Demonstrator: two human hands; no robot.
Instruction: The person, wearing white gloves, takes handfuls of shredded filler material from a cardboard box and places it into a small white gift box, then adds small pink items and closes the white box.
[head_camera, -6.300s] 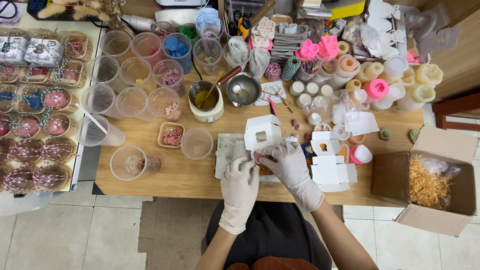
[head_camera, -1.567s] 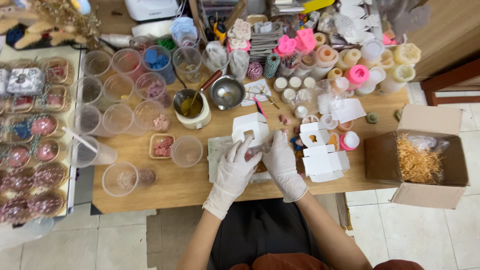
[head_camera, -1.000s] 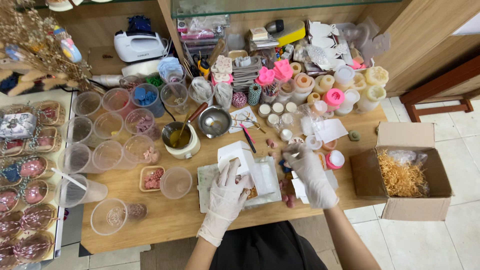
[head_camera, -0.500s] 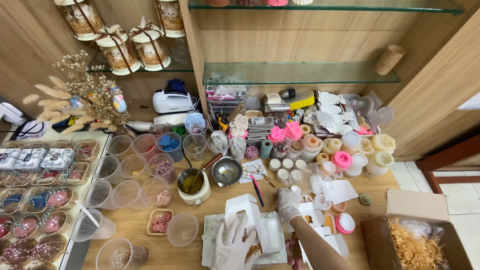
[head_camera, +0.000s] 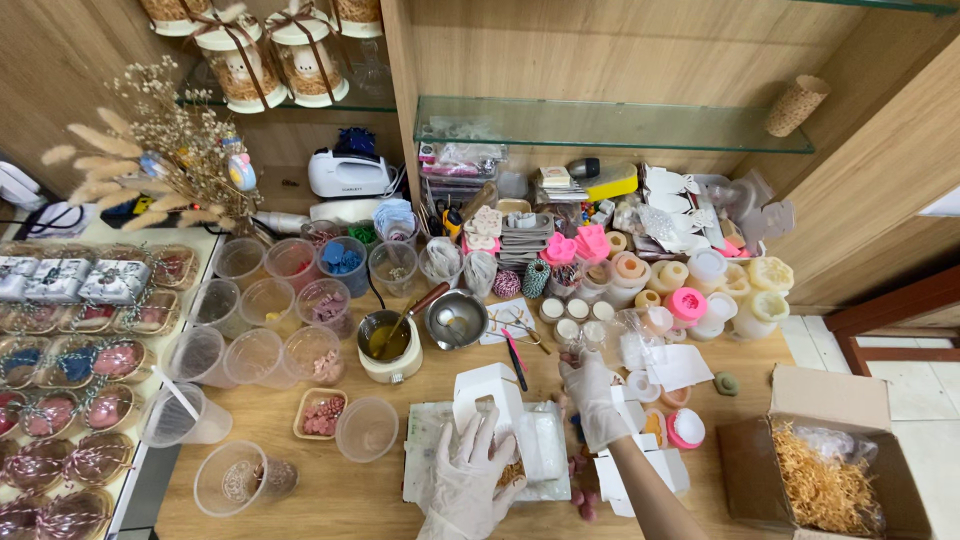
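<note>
A white windowed box (head_camera: 490, 395) is steadied on the work mat by the gloved left hand (head_camera: 470, 478), fingers spread flat. Right of the box, the right hand (head_camera: 590, 398) reaches among small jars, its grip unclear. Packing seems midway; flat boxes remain unfilled.

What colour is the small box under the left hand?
White. The small box, with a cut-out window, shows clearly in the head view, under the gloved left hand.

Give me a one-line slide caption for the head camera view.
Gloved left hand rests on a white box while the right hand reaches toward small jars.
</note>
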